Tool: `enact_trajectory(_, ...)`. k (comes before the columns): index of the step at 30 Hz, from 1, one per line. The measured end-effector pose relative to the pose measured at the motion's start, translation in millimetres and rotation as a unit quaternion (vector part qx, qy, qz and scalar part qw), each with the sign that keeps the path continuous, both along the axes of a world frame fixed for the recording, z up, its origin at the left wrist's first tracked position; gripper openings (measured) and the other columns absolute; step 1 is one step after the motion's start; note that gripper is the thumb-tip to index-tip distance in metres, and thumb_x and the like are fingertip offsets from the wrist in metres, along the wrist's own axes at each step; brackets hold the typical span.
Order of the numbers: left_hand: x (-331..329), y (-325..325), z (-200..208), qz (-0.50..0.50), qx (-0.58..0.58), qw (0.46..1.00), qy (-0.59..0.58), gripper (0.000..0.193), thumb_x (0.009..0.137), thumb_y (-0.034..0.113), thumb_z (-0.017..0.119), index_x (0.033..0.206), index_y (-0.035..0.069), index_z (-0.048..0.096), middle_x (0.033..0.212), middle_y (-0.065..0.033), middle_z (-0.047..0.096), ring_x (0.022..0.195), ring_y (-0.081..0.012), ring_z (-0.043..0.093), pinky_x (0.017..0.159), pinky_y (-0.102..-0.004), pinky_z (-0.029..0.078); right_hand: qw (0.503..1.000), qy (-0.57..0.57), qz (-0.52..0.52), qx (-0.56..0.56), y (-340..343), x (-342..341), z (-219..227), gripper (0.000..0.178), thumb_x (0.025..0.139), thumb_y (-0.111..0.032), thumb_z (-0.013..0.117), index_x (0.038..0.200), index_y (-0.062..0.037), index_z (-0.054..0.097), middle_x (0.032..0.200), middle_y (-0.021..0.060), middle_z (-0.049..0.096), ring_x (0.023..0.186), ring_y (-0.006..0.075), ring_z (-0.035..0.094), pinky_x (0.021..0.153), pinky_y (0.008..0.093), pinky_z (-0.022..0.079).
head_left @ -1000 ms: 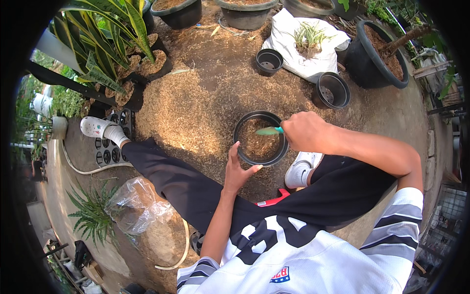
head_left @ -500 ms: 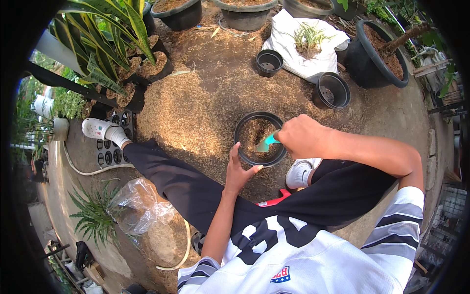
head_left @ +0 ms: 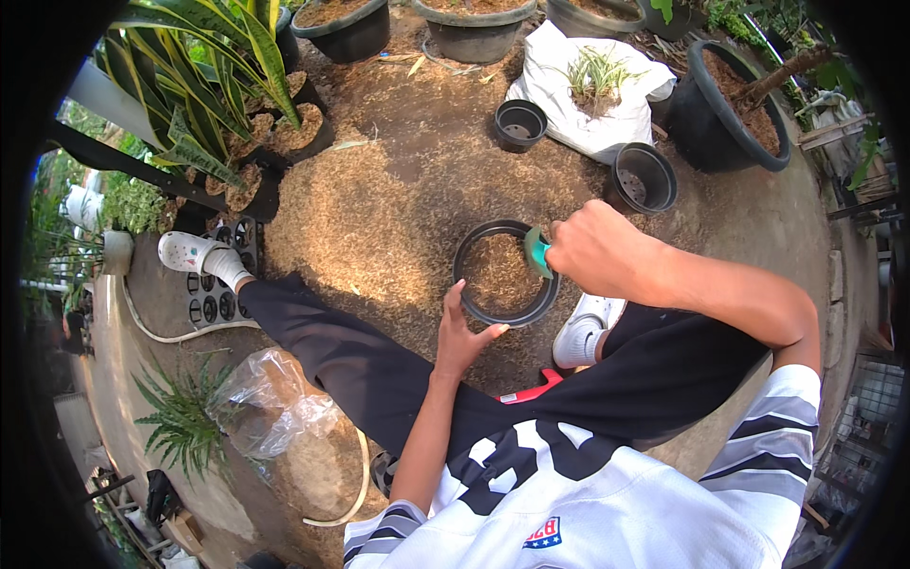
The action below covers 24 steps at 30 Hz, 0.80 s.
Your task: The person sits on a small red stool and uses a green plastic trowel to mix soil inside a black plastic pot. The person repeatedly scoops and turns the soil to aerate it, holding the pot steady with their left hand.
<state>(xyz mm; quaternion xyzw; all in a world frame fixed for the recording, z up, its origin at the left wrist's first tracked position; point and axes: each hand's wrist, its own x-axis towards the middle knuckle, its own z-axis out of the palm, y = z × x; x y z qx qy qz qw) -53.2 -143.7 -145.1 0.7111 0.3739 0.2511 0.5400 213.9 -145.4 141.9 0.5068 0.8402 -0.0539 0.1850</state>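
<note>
A round black plant pot stands on the ground between my legs, with brown loose planting mix inside. My left hand holds its near left rim, thumb and fingers set apart along the edge. In my closed right hand is a green hand trowel, its handle hidden by the fist. The trowel's blade stands tilted over the pot's right rim. Whether any mix lies on the blade, I cannot tell.
Two black pots stand beyond, beside a white sack bearing a small striped plant. A red-handled tool lies near my right shoe. At left are snake plants, a black pot tray and a clear plastic bag.
My right hand has raised the trowel from the middle of the pot to its right rim, and the blade has turned. More of the mix inside shows. My left hand stays on the rim.
</note>
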Motion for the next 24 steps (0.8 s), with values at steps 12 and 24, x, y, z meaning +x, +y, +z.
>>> enact_trajectory(12, 0, 0, 2, -0.004, 0.010, 1.000, 0.009, 0.117, 0.072, 0.045, 0.094, 0.161, 0.020, 0.022, 0.152, -0.0244, 0.045, 0.134, -0.0459, 0.056, 0.108, -0.0539, 0.051, 0.991, 0.024, -0.101, -0.085, 7, 6, -7, 0.013, 0.076, -0.013, 0.076, 0.086, -0.0052, 0.077, 0.080, 0.0148, 0.075, 0.080, 0.0315, 0.078, 0.067, 0.0437, 0.059)
enact_trajectory(24, 0, 1, 0, -0.008, 0.002, 1.000, -0.001, 0.118, 0.072, 0.042, 0.095, 0.161, 0.020, 0.021, 0.153, -0.0249, 0.043, 0.135, -0.0477, 0.054, 0.109, -0.0544, 0.050, 0.980, 0.092, -0.100, -0.146, 0, 11, -37, 0.025, 0.078, -0.015, 0.071, 0.099, -0.0037, 0.076, 0.085, 0.0177, 0.076, 0.085, 0.0360, 0.077, 0.073, 0.0463, 0.061)
